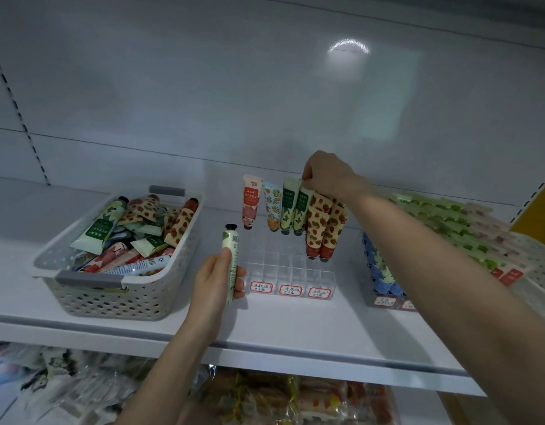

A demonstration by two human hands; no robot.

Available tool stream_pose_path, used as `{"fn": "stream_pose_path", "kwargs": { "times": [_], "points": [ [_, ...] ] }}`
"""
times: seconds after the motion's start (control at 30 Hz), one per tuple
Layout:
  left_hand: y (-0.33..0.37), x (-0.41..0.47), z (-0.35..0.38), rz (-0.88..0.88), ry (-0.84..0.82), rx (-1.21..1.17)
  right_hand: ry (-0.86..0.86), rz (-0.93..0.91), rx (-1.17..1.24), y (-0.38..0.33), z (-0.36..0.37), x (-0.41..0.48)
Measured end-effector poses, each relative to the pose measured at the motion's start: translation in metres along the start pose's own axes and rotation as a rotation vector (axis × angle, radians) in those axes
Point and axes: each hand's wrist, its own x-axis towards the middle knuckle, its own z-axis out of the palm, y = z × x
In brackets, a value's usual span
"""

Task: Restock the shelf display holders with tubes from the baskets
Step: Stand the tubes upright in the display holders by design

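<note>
I tell every place from the clear holder [288, 266], which stands on the white shelf [295, 329]. My right hand [323, 176] is above its back row; the fingertips pinch the flat top end of one green tube [302, 210], which stands cap down in the holder. In that back row I count four tubes: one pink tube [251, 200] at the left end, then one orange-flowered tube [272, 208], then a second green tube [288, 205], then the pinched one. At the holder's right end stand strawberry tubes [315, 234] — four, as far as I can count. On the holder's front are three red-edged labels [290, 290]; a fourth is half hidden behind my left hand [216, 283].

That hand is at the holder's front left corner, well apart from the right one; its fingers and thumb are curled round one pale tube [231, 259], nearly upright, black cap on top.

Left of the holder sits one white basket [112, 299], heaped with tubes — too many to count. Right of the holder is a second holder [387, 302] with blue tubes [376, 271], partly behind my forearm; further right, another basket [541, 271] holds rows of green and pink tubes.
</note>
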Motion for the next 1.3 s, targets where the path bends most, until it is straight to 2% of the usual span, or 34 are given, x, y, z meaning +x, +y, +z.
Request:
{"fn": "stream_pose_path", "kwargs": {
  "times": [0.4,0.6,0.77,0.93,1.0,1.13,1.3],
  "points": [
    [0.001,0.000,0.003,-0.004,-0.007,0.015,0.000,-0.002,-0.013,0.000,0.002,-0.001],
    [0.004,-0.002,-0.001,0.003,-0.007,-0.002,-0.014,-0.034,0.136,0.005,-0.005,-0.007],
    [0.005,-0.002,0.000,0.007,-0.008,0.004,0.091,-0.032,0.213,0.006,-0.013,-0.006],
    [0.007,-0.002,0.002,0.009,-0.008,0.008,0.135,-0.122,0.286,-0.004,-0.013,-0.007],
    [0.007,-0.002,0.002,0.010,-0.008,0.011,0.101,-0.155,0.303,-0.011,-0.010,-0.009],
    [0.006,-0.002,0.002,0.009,-0.009,0.011,-0.009,-0.218,0.108,-0.025,0.003,-0.013],
    [0.004,-0.001,-0.001,-0.003,-0.008,0.014,0.046,-0.141,-0.040,-0.026,0.010,-0.004]
  ]
}}
